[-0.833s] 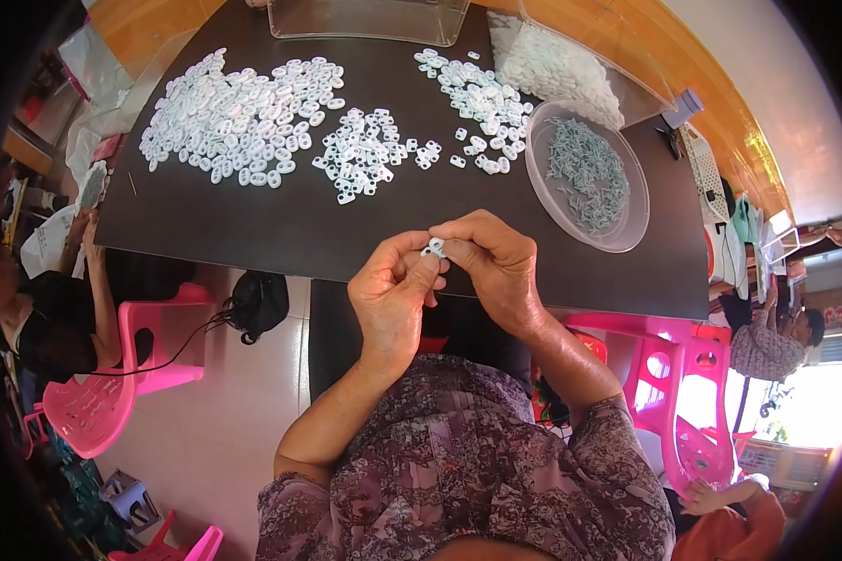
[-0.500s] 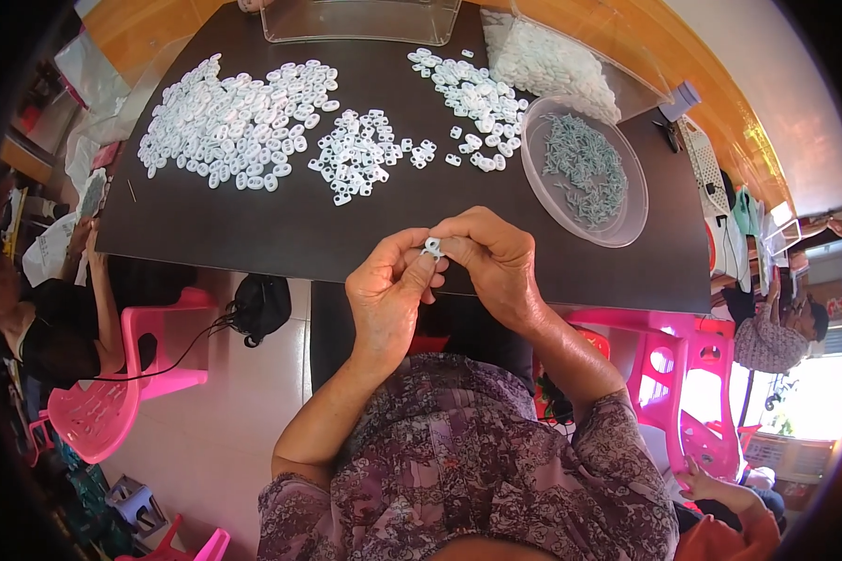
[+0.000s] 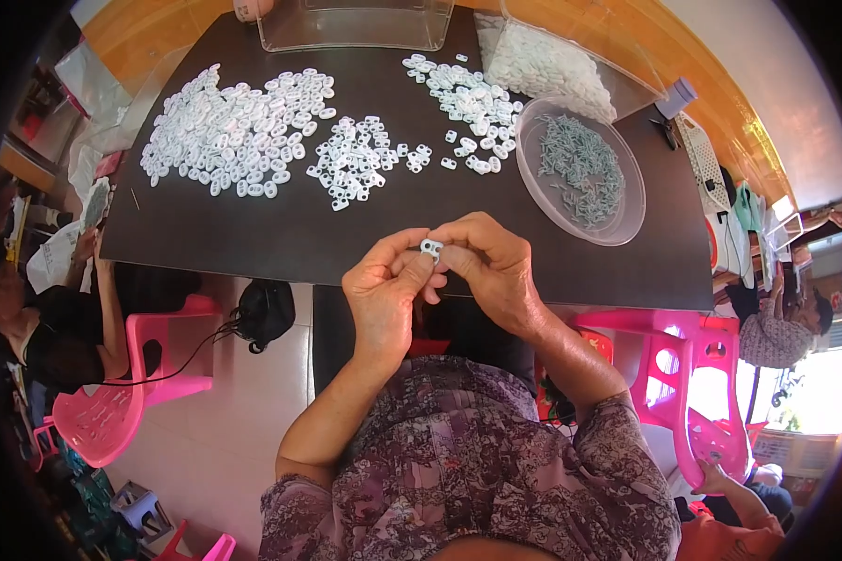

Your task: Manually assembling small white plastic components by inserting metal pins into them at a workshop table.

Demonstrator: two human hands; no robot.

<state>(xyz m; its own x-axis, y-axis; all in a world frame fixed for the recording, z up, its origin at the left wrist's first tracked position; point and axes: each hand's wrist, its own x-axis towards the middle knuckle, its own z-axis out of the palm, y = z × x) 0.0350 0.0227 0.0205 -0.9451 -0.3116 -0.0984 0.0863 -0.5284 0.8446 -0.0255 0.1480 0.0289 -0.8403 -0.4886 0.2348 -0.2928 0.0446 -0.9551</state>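
Observation:
Just past the table's front edge, a small white plastic piece with two holes (image 3: 430, 247) is pinched between my two hands. My left hand (image 3: 382, 292) holds it from the left with thumb and fingers. From the other side, the fingertips of my right hand (image 3: 492, 267) close on the same piece. Part of it is hidden by the fingers. Ahead of the hands lies a small pile of similar two-hole white pieces (image 3: 353, 161). A larger pile of white oval pieces (image 3: 232, 131) spreads at the left, and another white pile (image 3: 477, 105) lies farther right.
A round clear basin (image 3: 634, 208) of small grey-green screw-like parts (image 3: 582, 168) stands at the right. Behind it is a bag of white pieces (image 3: 544, 67). A clear plastic bin (image 3: 355, 39) sits at the far edge. Pink chairs (image 3: 108, 416) and other people are around the table.
The white piece has turned in my fingers, so its two holes now show more plainly. Both hands stay nearly in place, and the whole view has shifted slightly.

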